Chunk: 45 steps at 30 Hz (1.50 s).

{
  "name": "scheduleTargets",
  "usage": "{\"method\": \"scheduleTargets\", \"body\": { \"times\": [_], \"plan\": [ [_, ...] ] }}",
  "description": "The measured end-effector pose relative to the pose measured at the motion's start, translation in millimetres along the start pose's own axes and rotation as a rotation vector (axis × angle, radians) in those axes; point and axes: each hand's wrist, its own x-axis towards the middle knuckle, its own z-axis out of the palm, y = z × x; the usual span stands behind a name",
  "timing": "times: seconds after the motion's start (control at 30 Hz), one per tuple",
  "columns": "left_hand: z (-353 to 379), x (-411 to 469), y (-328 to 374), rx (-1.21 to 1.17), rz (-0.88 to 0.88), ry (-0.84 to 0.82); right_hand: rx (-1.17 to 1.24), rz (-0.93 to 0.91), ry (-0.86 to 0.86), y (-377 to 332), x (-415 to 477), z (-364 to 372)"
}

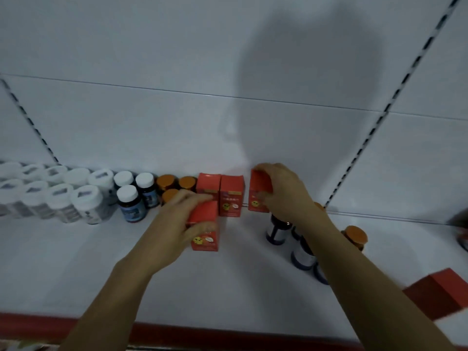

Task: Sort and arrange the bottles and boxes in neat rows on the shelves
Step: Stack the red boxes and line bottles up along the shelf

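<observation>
Several red boxes stand on the white shelf (76, 269). My left hand (177, 221) grips the front red box (205, 231), a little ahead of the back row. Two red boxes (231, 196) stand side by side against the back panel. My right hand (283, 191) grips another red box (259, 191) just right of them, with a small gap between. Left of the boxes stand orange-capped brown bottles (166, 182), then dark bottles with white caps (129, 201), then several white bottles (83, 203).
Dark bottles (276, 229) stand loose under my right forearm, with an orange-capped bottle (355, 236) beside them. A red box (438, 292) lies at the right edge. A red strip (38, 323) lines the shelf's front. Slotted uprights run up the back panel.
</observation>
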Motion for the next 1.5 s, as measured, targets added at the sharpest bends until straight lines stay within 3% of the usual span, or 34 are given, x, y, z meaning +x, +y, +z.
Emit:
{"method": "scheduleTargets", "body": {
  "times": [0.23,0.53,0.67,0.77,1.0,1.13,1.37,1.5],
  "plan": [
    [18.3,13.0,-20.9,-0.011,0.074,-0.062,-0.054,0.140,-0.026,-14.8,10.7,35.0],
    [18.7,18.2,-29.9,0.089,0.188,-0.091,-0.186,0.154,0.003,-18.6,8.0,38.7],
    [21.3,28.2,-28.2,0.113,0.219,-0.034,-0.191,0.154,0.017,-17.7,9.9,38.0],
    [24.4,32.9,-30.0,0.263,0.216,0.043,-0.199,0.150,0.032,-16.3,7.4,40.3],
    [28.4,39.9,-31.2,0.349,0.230,0.132,-0.129,0.115,0.262,-18.2,-11.5,37.1],
    [30.3,40.4,-25.7,0.385,0.182,0.083,-0.032,0.115,0.413,-14.9,-35.4,21.7],
    [23.8,57.0,-14.0,0.477,0.177,0.004,-0.050,0.320,0.684,31.8,-111.8,-31.0],
    [29.9,66.2,0.8,0.484,0.164,-0.050,-0.251,0.717,0.576,87.5,-150.4,-59.1]
  ]
}}
